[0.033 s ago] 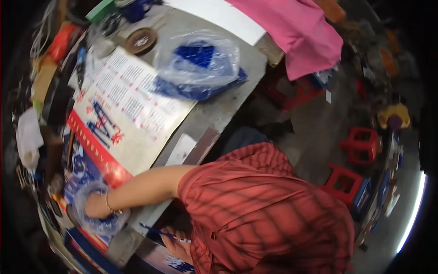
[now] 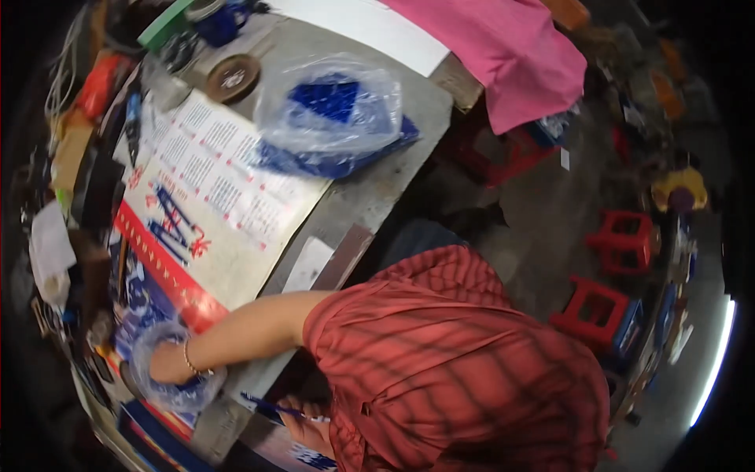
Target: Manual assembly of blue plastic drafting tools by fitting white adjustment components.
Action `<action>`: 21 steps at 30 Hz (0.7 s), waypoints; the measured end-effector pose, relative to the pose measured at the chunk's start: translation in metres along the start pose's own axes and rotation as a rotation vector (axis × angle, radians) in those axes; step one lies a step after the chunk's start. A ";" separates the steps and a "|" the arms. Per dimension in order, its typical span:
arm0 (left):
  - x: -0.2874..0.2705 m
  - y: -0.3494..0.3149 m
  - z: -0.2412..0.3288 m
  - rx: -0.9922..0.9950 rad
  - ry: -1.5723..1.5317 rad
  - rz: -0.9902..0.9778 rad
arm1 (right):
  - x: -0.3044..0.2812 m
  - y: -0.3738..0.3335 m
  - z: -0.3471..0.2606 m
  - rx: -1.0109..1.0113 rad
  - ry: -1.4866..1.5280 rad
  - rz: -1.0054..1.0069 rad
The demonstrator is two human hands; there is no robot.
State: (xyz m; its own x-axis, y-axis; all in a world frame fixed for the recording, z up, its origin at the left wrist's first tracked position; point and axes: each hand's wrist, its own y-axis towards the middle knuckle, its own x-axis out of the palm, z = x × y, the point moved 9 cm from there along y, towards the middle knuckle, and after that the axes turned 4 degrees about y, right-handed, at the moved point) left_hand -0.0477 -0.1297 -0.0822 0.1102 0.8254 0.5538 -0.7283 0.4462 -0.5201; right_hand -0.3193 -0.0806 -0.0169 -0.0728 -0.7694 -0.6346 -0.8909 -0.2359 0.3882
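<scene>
My right hand (image 2: 167, 363), with a bracelet at the wrist, reaches down into a clear plastic bag (image 2: 211, 387) lined open like a bowl on the table's near end. Its fingers are hidden inside, where some dark blue shows. Lower, my left hand (image 2: 308, 429) is closed round a thin dark blue stick-like piece (image 2: 266, 403), which points left past the table edge. More small blue pieces (image 2: 313, 458) lie under that hand. On a printed sheet (image 2: 228, 259) with a red border, several slim blue pieces (image 2: 169, 224) show; whether printed or lying there I cannot tell.
Farther up the grey table (image 2: 401, 169) sits another clear bag (image 2: 330, 106) with blue contents. A brown round dish (image 2: 233, 79), a dark blue mug (image 2: 214, 22) and a pink cloth (image 2: 523, 59) are beyond. Red stools (image 2: 594, 313) stand on the floor at right.
The view has shifted slightly, so the table's things sit a little farther left. My right hand stays in the bag, and my left still holds the blue piece.
</scene>
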 end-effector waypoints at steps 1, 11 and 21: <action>0.000 -0.001 0.004 0.003 0.019 -0.115 | -0.003 0.000 0.001 0.025 0.027 0.011; 0.053 0.015 0.011 0.000 0.088 -0.176 | -0.032 -0.021 0.002 0.041 0.189 0.128; 0.064 0.000 0.021 0.136 -0.023 -0.036 | -0.095 -0.030 -0.003 0.111 0.526 0.345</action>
State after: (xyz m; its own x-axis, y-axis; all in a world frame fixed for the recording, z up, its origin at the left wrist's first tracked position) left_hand -0.0551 -0.0843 -0.0333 0.1238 0.8006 0.5862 -0.8093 0.4233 -0.4072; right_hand -0.2849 -0.0023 0.0334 -0.1591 -0.9853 -0.0619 -0.8986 0.1186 0.4225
